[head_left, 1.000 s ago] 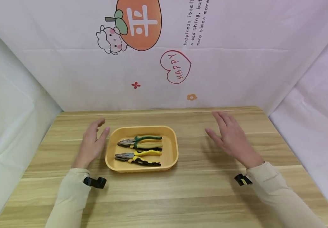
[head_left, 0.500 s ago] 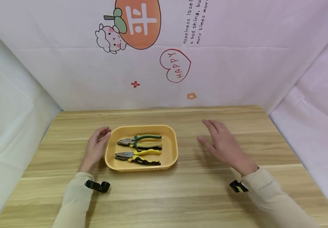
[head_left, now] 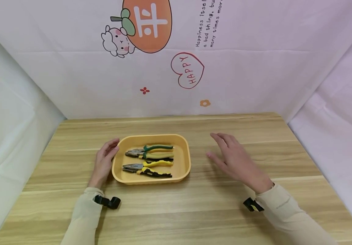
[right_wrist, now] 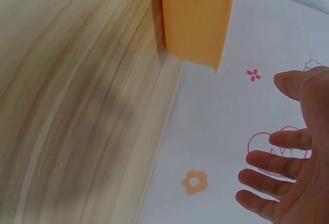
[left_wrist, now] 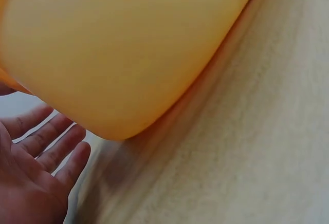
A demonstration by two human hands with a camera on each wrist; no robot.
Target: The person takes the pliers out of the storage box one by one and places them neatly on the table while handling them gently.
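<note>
Cloth print: "HAPPY" in red heart (head_left: pixel 188 70); black lettering (head_left: pixel 209 23) includes "a bad thing". Yellow tray (head_left: pixel 182 163) on wooden table (head_left: pixel 176 211), holds green-handled pliers (head_left: pixel 158 147), yellow-black pliers (head_left: pixel 158 163), side by side. Left hand (head_left: pixel 103 162) at tray's left end, fingers extended, contact unclear. Right hand (head_left: pixel 240 163) fingers apart, clear of tray.
</note>
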